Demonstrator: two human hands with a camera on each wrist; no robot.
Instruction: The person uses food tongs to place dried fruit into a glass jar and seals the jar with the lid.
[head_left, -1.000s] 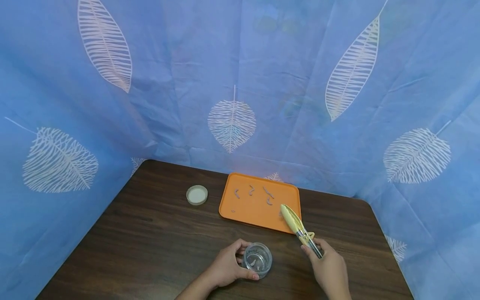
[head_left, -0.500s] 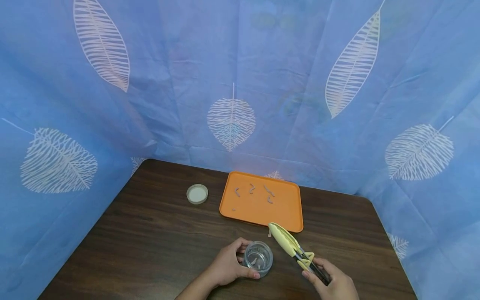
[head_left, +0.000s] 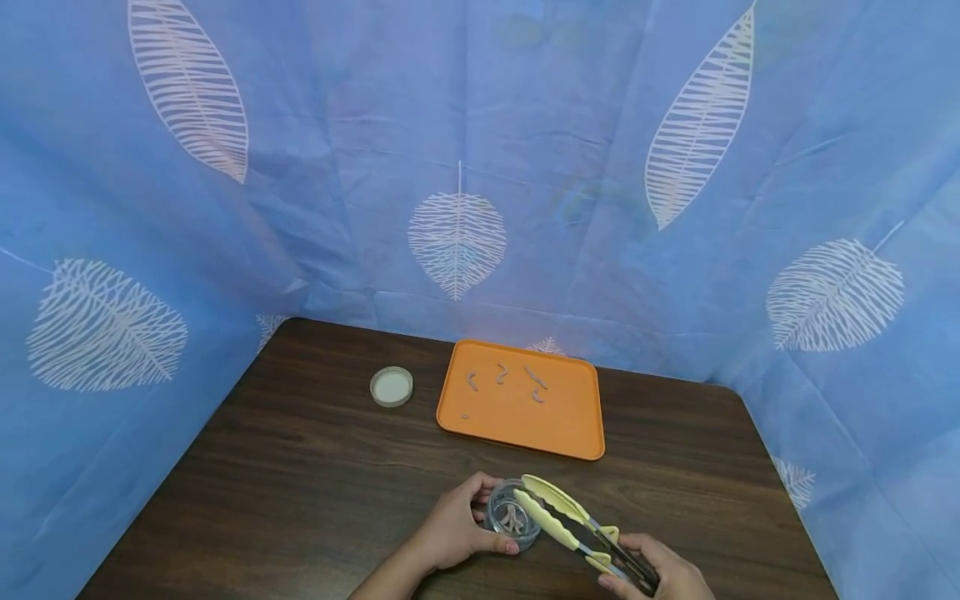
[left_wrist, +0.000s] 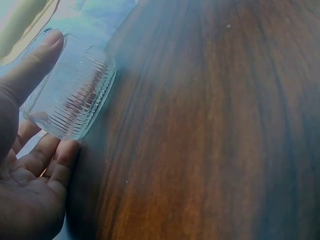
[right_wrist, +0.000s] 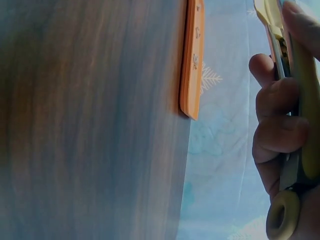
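My left hand (head_left: 463, 527) holds a clear glass jar (head_left: 498, 515) by its side, thumb in front and fingers behind. Ribbed glass shows on the jar (left_wrist: 82, 95) in the left wrist view. Several small greyish-pink curled pieces (head_left: 512, 520) lie inside it. My right hand (head_left: 662, 568) grips yellow-tipped tongs (head_left: 551, 521), whose two tips stand apart over the jar's right rim with nothing seen between them. In the right wrist view the fingers (right_wrist: 280, 97) wrap round the tongs' handle.
An orange tray (head_left: 555, 425) lies farther back on the dark wooden table (head_left: 300, 483), with several thin greyish pieces (head_left: 536, 378) on it. Left of the tray is a round pale lid (head_left: 392, 387). A blue leaf-print curtain (head_left: 337, 167) hangs round the table.
My right hand has brought the tongs from the tray's front right corner to the jar, carrying a small piece. The tips have spread, and more pieces now show in the jar.
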